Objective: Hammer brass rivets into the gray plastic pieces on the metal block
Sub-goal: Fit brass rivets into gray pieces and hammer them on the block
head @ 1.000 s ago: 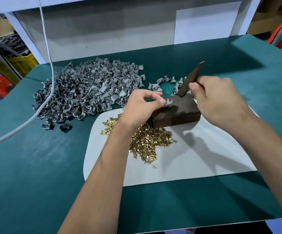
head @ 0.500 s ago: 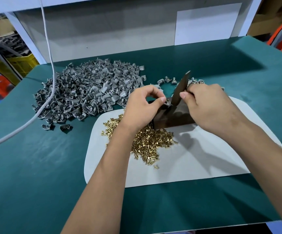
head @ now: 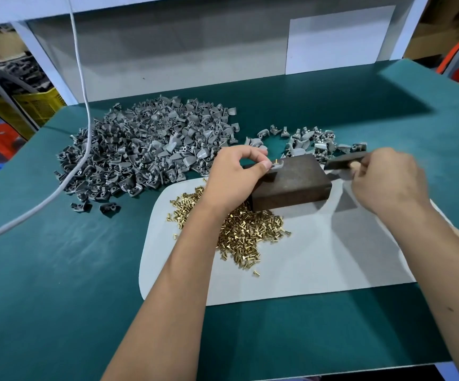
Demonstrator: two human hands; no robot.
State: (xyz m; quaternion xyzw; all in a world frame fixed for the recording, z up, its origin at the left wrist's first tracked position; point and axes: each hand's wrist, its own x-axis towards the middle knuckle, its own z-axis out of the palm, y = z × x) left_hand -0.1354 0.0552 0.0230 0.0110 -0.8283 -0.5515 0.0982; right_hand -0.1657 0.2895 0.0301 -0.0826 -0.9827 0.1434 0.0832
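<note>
Up close, the left hand pinches a gray plastic piece between thumb and forefinger, holding it on the top near-left corner of the metal block; the other fingers curl above, and the forearm runs in from the lower left. A brass rivet stands upright in the piece, its shank pointing up, though it is too small to tell how deep it sits. The hand covers most of the piece.

To the right, the right hand is blurred; its fingers curl round the near end of a dark hammering bar. The bar's long axis runs roughly level, left to right, its free end pointing toward the block's far right corner. Whether it touches the block cannot be told. The grip itself is hidden behind the knuckles.

The block lies between the two hands on a pale mat, its long side running left to right. Under the left wrist spreads a heap of loose rivets, partly hidden by the forearm. Beyond the left hand lies a large pile of gray pieces; beyond the block, a smaller scatter. A white cable crosses the large pile.
</note>
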